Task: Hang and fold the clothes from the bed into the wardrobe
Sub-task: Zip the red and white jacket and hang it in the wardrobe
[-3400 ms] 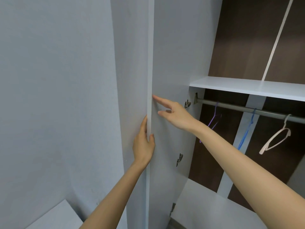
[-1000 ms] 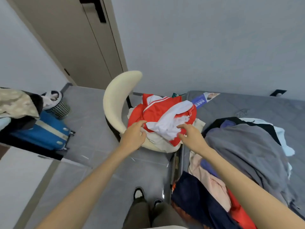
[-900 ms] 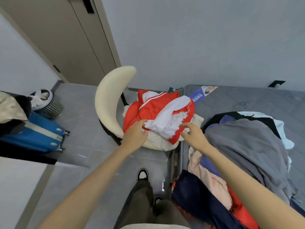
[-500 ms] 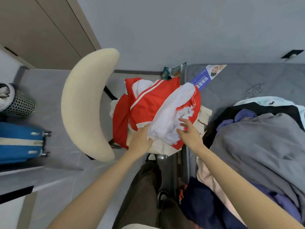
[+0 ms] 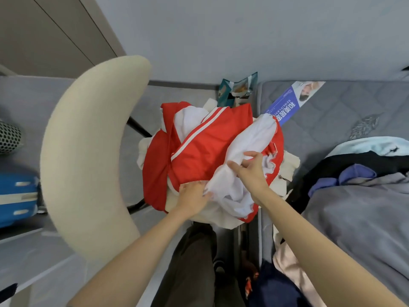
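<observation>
Red-and-white garment [image 5: 199, 149] lies bundled on the cream chair [image 5: 88, 151], just left of the bed [image 5: 332, 120]. At its near edge the left hand [image 5: 191, 197] grips the hem, and just beyond, the right hand [image 5: 252, 173] clutches its white fold. The pick-up step seems in hand; next it needs lifting free of the pale clothes [image 5: 221, 218] beneath.

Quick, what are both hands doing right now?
Left hand: grips the white fabric at its lower edge.
Right hand: pinches the same white fabric higher up.

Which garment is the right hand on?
The white garment over the red jacket on the chair; the right hand grips it. The grey garment lies untouched on the bed.
</observation>
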Demonstrator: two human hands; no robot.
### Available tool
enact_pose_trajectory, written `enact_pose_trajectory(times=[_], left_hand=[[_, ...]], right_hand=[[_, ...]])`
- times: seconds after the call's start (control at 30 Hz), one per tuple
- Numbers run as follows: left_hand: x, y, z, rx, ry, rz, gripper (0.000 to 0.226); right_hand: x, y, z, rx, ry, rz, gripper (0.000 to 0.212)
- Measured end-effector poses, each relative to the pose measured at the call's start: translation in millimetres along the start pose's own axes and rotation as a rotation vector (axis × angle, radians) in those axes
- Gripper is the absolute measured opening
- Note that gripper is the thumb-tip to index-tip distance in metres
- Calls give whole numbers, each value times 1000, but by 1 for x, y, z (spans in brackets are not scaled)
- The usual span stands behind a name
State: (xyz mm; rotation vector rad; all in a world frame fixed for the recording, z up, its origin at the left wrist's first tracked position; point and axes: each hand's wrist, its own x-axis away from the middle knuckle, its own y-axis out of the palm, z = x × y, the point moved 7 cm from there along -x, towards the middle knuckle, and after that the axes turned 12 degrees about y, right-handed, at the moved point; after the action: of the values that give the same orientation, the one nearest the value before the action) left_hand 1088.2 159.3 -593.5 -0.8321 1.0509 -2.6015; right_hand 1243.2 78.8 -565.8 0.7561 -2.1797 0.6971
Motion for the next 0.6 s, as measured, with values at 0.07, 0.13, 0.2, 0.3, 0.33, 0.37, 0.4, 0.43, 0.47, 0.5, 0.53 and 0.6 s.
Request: enact_pose_trajectory(times=[0.07,0.13,0.2,0.3,0.33,0.37,0.4,0.43,0.47,0.5,0.53,0.6], left_hand=[[2,-9,3,98,-22,85,21],[8,-25,8,213,-15,166,18],[21,-50,15,295,29,237,15],[45,-92,29,326,104,348,19],[54,-105,35,341,123,384,21],[64,-117,41,356,138,414,22],[75,-128,48,371,155,439,24],[87,-138,56,388,172,454,25],[99,-145,64,411,192,459,24],[110,-151,72,436,212,450,22],[122,-154,82,450,231,431,21],[147,-157,105,435,261,384,24]], right_hand=[[9,-9,-8,-63,34,-4,61],[22,-22,-20,-65,15,10,63],[44,-36,-44,0,-163,54,42],[82,-49,-77,56,-407,68,20],[93,-49,-83,70,-443,38,19],[105,-48,-87,90,-469,-7,21],[118,-46,-91,123,-496,-58,27],[130,-45,-92,185,-528,-96,34],[142,-44,-92,280,-567,-103,41],[154,-43,-91,381,-617,-91,47],[167,-42,-90,467,-673,-80,51],[195,-37,-82,602,-773,-94,52]])
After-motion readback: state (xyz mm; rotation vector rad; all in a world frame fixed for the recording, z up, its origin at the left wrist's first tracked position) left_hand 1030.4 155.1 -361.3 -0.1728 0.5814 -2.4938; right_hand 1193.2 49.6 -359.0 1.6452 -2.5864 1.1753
